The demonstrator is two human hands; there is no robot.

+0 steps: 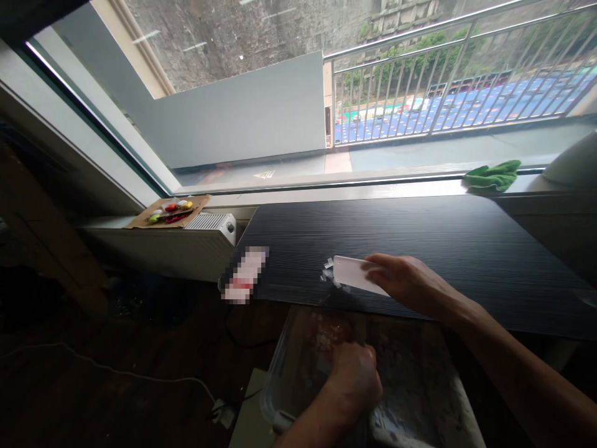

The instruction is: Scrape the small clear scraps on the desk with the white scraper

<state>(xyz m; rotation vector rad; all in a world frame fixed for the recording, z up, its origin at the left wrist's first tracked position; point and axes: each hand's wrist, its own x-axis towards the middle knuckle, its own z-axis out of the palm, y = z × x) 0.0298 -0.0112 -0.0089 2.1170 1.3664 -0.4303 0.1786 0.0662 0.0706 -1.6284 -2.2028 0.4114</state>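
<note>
My right hand (396, 280) grips a flat, pale pink rectangular plate (355, 272) with a small hole near one corner, held just over the dark table (298, 230). Against the plate's left end lies a small scatter of whitish, shiny scraps (328, 264). Below the table's front edge stands a clear plastic bin (270, 389) with pale bits (325, 336) inside. My left hand (352, 376) is closed, at or over this bin. Its fingers point away from me, so whatever they hold is hidden.
A blurred-out item (245, 274) lies at the table's left end. Beyond it, a cardboard piece (186, 214) with small colourful things rests by the radiator (211, 225). A green cloth (492, 177) lies on the windowsill. A white cable (140, 375) crosses the floor.
</note>
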